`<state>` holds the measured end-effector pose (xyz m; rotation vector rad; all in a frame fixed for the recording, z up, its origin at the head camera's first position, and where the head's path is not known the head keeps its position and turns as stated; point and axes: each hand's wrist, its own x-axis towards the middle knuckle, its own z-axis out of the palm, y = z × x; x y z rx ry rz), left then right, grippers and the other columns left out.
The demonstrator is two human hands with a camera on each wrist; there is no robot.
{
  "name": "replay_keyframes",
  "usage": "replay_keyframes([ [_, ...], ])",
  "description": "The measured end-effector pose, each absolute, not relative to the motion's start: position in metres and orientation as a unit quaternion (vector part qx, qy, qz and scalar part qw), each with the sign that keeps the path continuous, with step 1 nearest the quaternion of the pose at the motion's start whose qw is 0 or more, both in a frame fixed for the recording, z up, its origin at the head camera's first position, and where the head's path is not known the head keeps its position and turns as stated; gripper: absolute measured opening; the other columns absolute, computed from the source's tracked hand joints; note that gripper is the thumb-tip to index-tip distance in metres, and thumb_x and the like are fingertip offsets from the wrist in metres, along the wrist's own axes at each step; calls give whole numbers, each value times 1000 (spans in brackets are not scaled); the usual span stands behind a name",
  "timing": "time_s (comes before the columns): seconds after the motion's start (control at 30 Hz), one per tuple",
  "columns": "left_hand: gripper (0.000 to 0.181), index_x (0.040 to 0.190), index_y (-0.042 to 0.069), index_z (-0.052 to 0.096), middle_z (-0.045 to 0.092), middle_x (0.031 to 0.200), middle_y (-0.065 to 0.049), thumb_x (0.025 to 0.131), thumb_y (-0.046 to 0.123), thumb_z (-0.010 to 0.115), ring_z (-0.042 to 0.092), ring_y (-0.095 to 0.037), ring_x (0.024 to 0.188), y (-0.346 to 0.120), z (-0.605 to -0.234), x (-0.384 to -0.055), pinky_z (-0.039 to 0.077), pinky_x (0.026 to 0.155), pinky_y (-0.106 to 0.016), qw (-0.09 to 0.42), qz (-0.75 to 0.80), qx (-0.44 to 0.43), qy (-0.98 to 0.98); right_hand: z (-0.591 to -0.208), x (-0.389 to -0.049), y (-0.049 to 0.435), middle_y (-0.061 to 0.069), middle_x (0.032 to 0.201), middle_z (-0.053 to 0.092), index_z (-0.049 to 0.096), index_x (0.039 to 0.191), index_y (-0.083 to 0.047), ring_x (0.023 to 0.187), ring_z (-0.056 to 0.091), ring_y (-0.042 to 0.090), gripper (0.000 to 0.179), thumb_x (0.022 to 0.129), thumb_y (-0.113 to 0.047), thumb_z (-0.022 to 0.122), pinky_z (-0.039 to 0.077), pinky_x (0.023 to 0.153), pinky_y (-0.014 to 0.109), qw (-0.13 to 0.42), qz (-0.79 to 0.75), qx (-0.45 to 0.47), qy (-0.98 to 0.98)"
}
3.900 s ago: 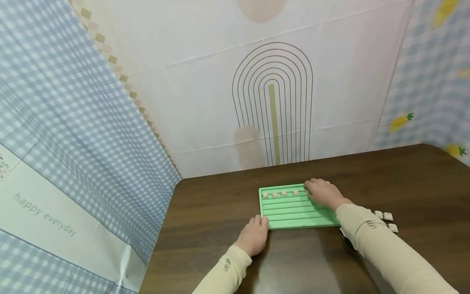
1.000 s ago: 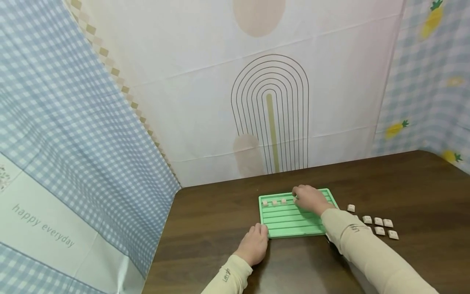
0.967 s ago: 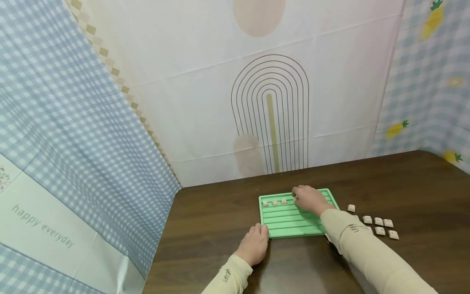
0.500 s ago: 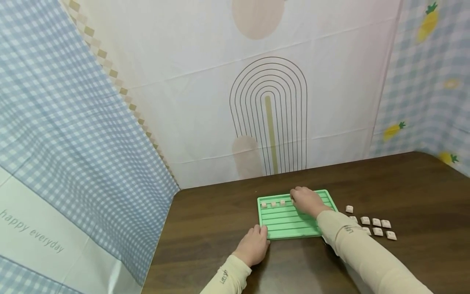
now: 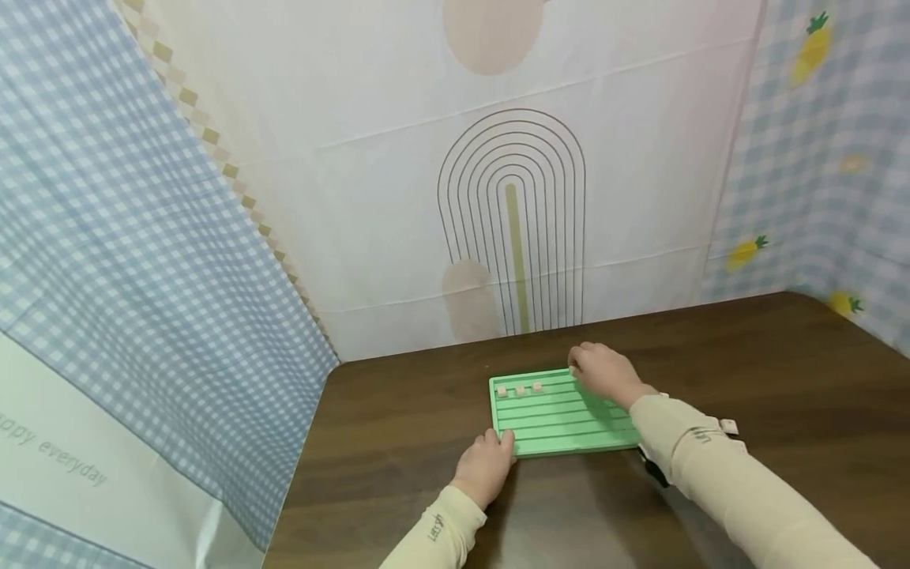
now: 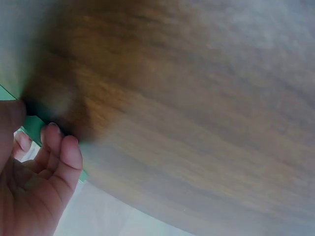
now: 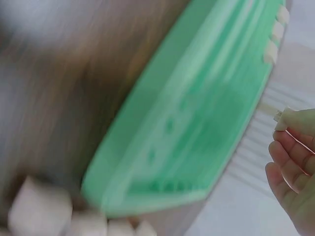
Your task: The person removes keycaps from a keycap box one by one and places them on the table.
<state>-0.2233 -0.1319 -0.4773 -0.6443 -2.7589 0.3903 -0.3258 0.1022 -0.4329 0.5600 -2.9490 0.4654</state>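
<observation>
A light green ridged tray (image 5: 562, 435) lies on the brown table. Three small cream keycaps (image 5: 520, 390) sit along its top groove at the left end. My left hand (image 5: 485, 468) holds the tray's near left corner; in the left wrist view its thumb and fingertips are around the green edge. Raised over the tray's far edge, my right hand (image 5: 604, 371) pinches a keycap (image 7: 281, 119) between thumb and fingers, plain in the right wrist view and hidden by the hand in the head view.
More loose keycaps (image 5: 728, 427) lie on the table (image 5: 398, 442) right of the tray, partly covered by the right sleeve (image 5: 718, 458). In the right wrist view they blur at the lower left. A patterned cloth (image 5: 384, 237) hangs behind the table.
Four keycaps stood in the row 3.9 s ago; three stand there now. My right hand, low at the row's end half a second ago, has lifted with a keycap. The left hand keeps its hold.
</observation>
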Motion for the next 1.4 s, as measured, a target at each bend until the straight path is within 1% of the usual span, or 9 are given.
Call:
replay_keyframes([
  [0.13,29,91,11,41,47,74,-4,90,37,54,48,-13,59,-136,-476,-225,41,46,-19,133,130,-223,-957,-424,-325,134,10,93,62,62,98,-5,80,58,23,15,90,-17,58,48,65,38,55,166,161,-971],
  [0.3,29,92,11,42,47,75,-4,90,36,55,49,-13,59,-139,-476,-228,41,46,-19,135,135,-222,-956,-426,-321,184,12,94,62,62,101,-5,78,59,23,20,90,-21,57,46,60,38,46,196,120,-972],
  [0.43,28,93,11,42,48,75,-4,89,35,56,50,-13,60,-140,-476,-228,42,46,-20,134,131,-220,-957,-436,-312,217,15,93,63,61,100,-2,75,58,24,21,90,-21,57,45,57,39,14,193,105,-975],
  [0.53,28,92,11,42,48,76,-4,89,35,57,50,-14,61,-140,-477,-228,42,46,-21,132,129,-220,-958,-446,-304,230,14,90,62,60,98,-2,71,57,22,19,89,-19,57,44,56,38,-18,185,103,-977],
  [0.67,28,92,11,42,48,75,-4,89,35,57,50,-14,61,-139,-480,-228,43,47,-21,135,128,-224,-957,-458,-295,236,12,88,62,60,96,-2,66,54,16,14,89,-13,55,43,55,36,-42,178,108,-977],
  [0.83,27,92,11,42,47,76,-5,89,34,56,50,-15,62,-138,-482,-229,43,48,-21,126,118,-225,-959,-463,-289,233,11,86,62,60,96,0,63,52,14,13,89,-8,52,43,55,35,-45,169,112,-978],
  [1.13,26,92,10,39,46,77,-6,92,32,54,48,-15,62,-137,-484,-231,42,48,-22,110,104,-227,-962,-466,-288,233,8,83,61,59,93,-2,66,54,17,11,87,-11,57,43,55,36,-38,149,106,-982],
  [1.4,26,92,10,39,45,78,-6,91,30,55,49,-17,64,-133,-484,-229,43,49,-24,95,85,-224,-966,-464,-286,240,12,89,63,59,100,0,69,56,18,21,88,-16,57,44,56,37,-47,167,104,-979],
])
